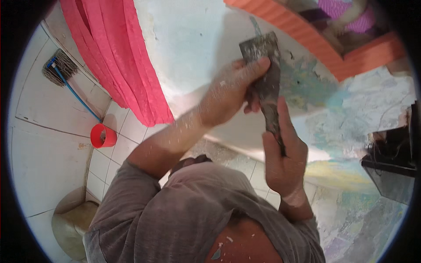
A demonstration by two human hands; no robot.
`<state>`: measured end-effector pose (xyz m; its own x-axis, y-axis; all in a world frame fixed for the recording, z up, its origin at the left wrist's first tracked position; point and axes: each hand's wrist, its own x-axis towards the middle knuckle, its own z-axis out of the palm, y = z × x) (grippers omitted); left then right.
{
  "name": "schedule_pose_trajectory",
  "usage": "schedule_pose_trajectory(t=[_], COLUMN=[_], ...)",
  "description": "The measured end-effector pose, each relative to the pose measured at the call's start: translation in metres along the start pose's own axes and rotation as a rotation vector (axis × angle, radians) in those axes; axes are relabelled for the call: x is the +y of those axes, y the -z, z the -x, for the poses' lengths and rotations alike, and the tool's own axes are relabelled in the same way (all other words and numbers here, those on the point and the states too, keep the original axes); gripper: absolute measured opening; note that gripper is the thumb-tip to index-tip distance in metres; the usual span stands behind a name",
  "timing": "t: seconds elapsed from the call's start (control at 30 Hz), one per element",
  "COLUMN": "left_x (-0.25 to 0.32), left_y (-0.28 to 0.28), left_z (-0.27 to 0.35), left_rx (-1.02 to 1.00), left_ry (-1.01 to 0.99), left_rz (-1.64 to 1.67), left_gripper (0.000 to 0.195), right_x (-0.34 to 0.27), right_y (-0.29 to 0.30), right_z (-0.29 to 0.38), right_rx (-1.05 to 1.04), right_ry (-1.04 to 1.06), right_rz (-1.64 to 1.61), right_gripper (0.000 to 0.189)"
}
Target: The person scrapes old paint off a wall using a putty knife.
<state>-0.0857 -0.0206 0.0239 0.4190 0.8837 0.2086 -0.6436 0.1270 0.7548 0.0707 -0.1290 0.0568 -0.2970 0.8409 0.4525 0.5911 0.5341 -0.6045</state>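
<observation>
A putty knife [271, 74] with a worn, paint-spattered metal blade is held up before the wall, its blade end pointing away from me. The thumb of my left hand [236, 80] presses on the face of the blade, while the other fingers are partly hidden behind it. Lower down, my right hand [286, 157] has the handle between thumb and fingers. White flecks dot my left forearm. Behind the tool is a painted wall [299, 82] with peeling, patchy green and white areas.
An orange frame [343, 67] edges an opening at upper right, where a person's arm shows. A pink curtain [118, 65] hangs at left. Beyond it are a mop [62, 67] and a red bucket [103, 136] on floor tiles. A dark shelf-like object [391, 161] juts out at right.
</observation>
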Motion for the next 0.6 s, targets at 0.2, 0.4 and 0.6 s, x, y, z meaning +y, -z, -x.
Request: schedule_pose_trajectory(t=[0.2,0.4,0.6], left_x=[-0.005,0.011,-0.004], left_y=[-0.006,0.005,-0.006], left_z=[0.011,-0.007,0.003], left_rx=[0.022,0.115,0.054], left_ry=[0.042,-0.18,-0.017], left_rz=[-0.071,-0.01,-0.155], left_gripper=[0.047,0.048,0.045], right_x=[0.009,0.0,0.028], right_y=[0.008,0.003,-0.002], right_z=[0.008,-0.032,0.012], right_rx=[-0.099,-0.052,0.095], right_ry=[-0.22,-0.016,0.06], right_rz=[0.01,0.026,-0.027], right_gripper=[0.059,0.058,0.057])
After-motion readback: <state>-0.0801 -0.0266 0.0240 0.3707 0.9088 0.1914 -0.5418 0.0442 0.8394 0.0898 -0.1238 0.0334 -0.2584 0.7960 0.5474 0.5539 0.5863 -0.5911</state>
